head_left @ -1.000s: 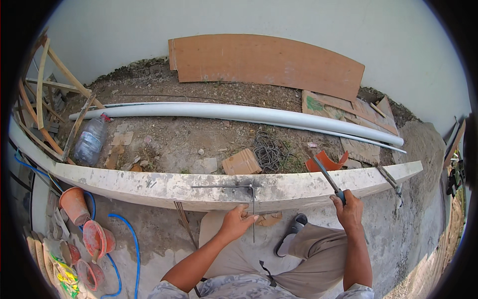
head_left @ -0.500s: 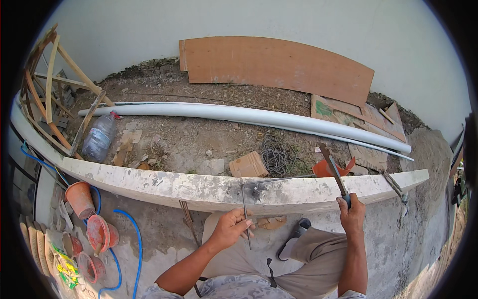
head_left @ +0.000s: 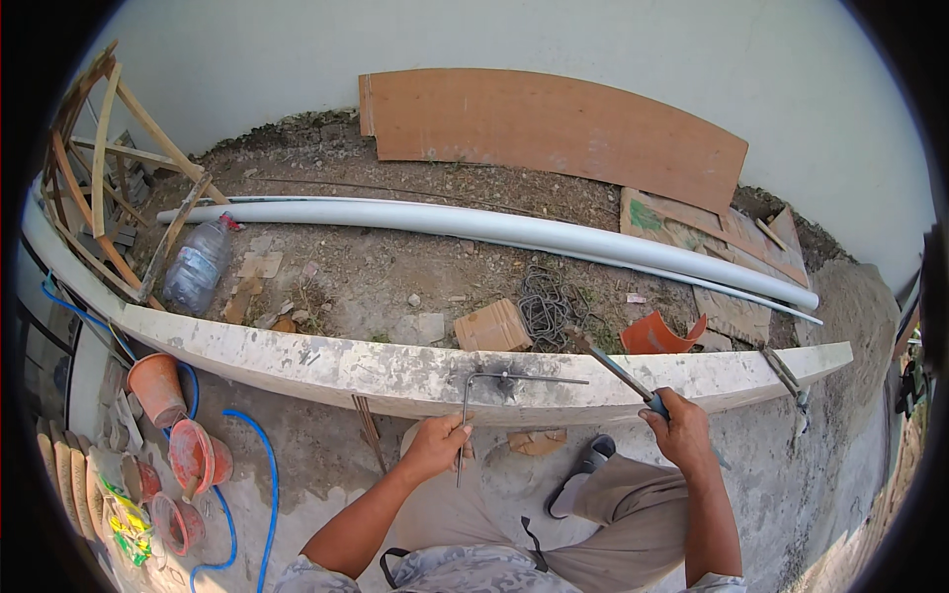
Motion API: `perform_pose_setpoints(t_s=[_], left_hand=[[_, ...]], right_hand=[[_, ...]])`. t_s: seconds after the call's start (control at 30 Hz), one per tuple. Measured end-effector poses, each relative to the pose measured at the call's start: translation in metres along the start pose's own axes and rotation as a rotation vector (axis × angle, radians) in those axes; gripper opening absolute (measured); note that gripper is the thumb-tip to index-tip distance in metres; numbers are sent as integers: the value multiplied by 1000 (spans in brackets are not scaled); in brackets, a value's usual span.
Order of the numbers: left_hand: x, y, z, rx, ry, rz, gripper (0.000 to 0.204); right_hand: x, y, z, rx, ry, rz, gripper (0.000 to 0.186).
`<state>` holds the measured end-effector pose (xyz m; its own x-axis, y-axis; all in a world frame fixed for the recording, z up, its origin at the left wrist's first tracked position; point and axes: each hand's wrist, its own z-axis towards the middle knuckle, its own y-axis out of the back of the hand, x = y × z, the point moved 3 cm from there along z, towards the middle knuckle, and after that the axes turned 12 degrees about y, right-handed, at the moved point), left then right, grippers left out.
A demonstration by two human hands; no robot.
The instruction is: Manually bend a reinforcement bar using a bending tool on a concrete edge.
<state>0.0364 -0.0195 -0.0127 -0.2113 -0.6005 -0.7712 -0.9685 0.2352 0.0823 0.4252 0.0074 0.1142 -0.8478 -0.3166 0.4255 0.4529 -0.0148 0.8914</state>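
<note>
As both forearms point(head_left: 361, 524) angle up from below, left hand point(head_left: 435, 448) pinches the near leg of a bent metal rod point(head_left: 544, 380), thumb against fingers; right hand point(head_left: 682, 430) is closed around the handle of a bar tool point(head_left: 615, 368), bar slanting up-left over a low wall point(head_left: 257, 361). Rod's corner and far leg are over the wall top, far leg pointing right, beside a dark stain; can't tell how much of it touches.

Wall top whitish, grey-blotched, curving in the view. Beyond: dirt ground point(head_left: 346, 267), long white pipe point(head_left: 474, 219), brown board point(head_left: 554, 124) against the back wall point(head_left: 247, 89), small carton point(head_left: 492, 326), orange curved piece point(head_left: 662, 334). Left: reddish buckets point(head_left: 156, 390), blue hose point(head_left: 272, 484).

Rod's near leg extends past the wall's front edge. Hands well apart, concrete floor point(head_left: 316, 460) and a shoe point(head_left: 597, 453) below. Thin rods point(head_left: 368, 425) near left hand; metal clamp-like piece point(head_left: 781, 371) across the wall, right of right hand.
</note>
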Motion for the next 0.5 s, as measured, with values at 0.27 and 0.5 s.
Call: perform_pose_setpoints(t_s=[0.27,0.5], left_hand=[[-4,-5,-1,-27,-72,12,27],[10,-2,8,-38,-108,62,36]], right_hand=[[-18,-7,74,95,383,-444,18],[-10,-12,149,171,720,-621,8]])
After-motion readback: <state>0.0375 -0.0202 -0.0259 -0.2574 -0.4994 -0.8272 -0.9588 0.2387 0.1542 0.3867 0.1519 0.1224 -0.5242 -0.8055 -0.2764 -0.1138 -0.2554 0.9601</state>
